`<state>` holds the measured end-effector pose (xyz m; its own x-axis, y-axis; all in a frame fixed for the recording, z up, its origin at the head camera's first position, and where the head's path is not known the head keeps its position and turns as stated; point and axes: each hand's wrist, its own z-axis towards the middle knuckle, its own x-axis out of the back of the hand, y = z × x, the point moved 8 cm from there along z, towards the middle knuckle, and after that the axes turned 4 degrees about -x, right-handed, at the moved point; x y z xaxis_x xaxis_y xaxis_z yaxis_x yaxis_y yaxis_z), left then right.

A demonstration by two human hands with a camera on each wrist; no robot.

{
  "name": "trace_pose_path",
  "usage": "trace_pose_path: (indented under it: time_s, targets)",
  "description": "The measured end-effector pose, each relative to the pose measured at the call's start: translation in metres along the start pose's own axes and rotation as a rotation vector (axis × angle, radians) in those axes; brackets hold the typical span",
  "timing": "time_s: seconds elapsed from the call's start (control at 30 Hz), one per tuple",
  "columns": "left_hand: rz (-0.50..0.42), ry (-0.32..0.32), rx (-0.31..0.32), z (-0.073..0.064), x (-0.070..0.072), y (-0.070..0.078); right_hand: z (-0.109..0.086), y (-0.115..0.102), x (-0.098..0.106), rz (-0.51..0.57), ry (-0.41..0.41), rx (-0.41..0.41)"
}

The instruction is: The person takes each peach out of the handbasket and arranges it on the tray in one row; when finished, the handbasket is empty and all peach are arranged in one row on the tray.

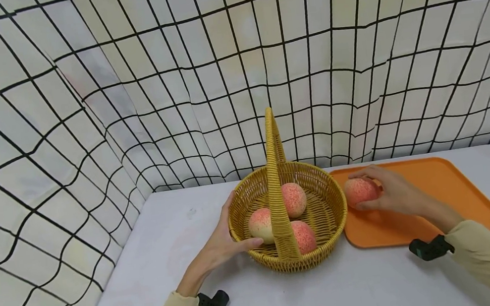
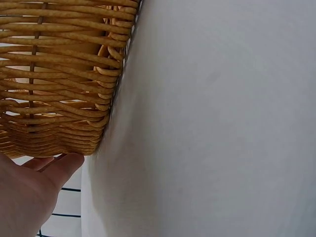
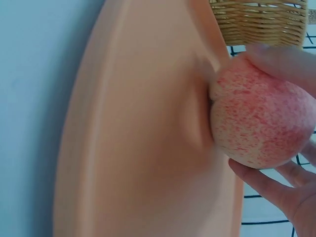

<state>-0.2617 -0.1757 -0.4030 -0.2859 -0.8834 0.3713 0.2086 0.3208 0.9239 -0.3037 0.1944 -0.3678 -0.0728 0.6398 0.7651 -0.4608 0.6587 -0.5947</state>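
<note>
Right hand (image 1: 388, 190) grips peach, left hand (image 1: 220, 247) holds basket (image 1: 323, 218)

The right fingers and thumb clamp the peach (image 1: 359, 192); below them lies the tray (image 1: 443, 182), contact unclear. Left of those fingertips, nearby, stands the basket. The left fingers curve round its outer wall, thumb spread apart at the rim. Right of that thumb, three more peaches (image 1: 295, 200) lie inside.
</note>
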Motion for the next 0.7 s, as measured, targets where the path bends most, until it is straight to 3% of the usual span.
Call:
trace_pose_path:
  time_s: [0.27, 0.37, 0.57, 0.7]
  targets:
    - [0.009, 0.004, 0.028, -0.001, -0.001, -0.003, 0.006, 0.002, -0.006, 0.023, -0.005, -0.051]
    - [0.024, 0.004, 0.029, 0.0, -0.001, -0.003, 0.006, -0.003, -0.001, 0.059, -0.002, -0.029]
    - [0.029, 0.002, 0.033, 0.0, 0.0, -0.003, 0.009, -0.044, 0.021, 0.007, 0.109, 0.175]
    - [0.019, -0.004, 0.021, 0.001, 0.001, -0.003, 0.011, -0.085, 0.018, 0.032, 0.082, 0.213]
